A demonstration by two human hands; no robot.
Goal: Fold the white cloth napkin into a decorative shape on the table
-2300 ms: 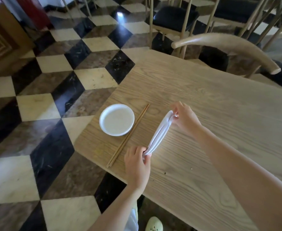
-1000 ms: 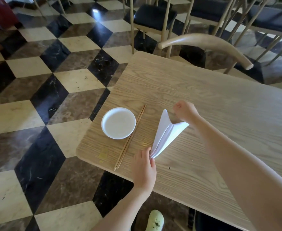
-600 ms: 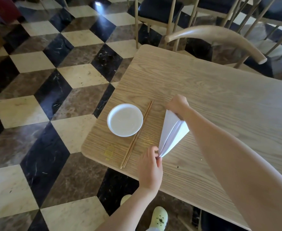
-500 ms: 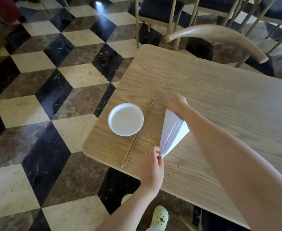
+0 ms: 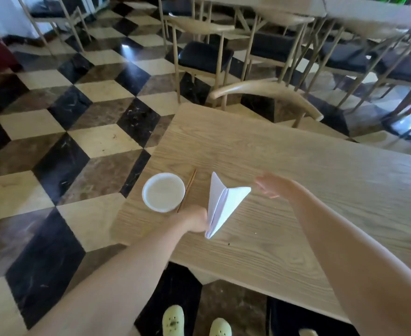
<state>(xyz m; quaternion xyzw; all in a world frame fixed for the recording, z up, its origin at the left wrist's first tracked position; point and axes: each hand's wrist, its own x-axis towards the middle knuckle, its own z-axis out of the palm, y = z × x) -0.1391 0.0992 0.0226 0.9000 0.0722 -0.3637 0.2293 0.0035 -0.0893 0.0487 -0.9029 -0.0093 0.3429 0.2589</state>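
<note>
I can read no writing or label on anything here. The white napkin (image 5: 220,204) stands folded into a winged cone on the bench (image 5: 320,180), its tip pointing toward the near edge. My left hand (image 5: 194,219) pinches its lower left side; my right hand (image 5: 272,186) hangs just beside the right wing, fingers spread, blurred. A white dish (image 5: 163,192) and chopsticks (image 5: 187,190) sit near the bench's left edge; bare wood stretches rightward.
</note>
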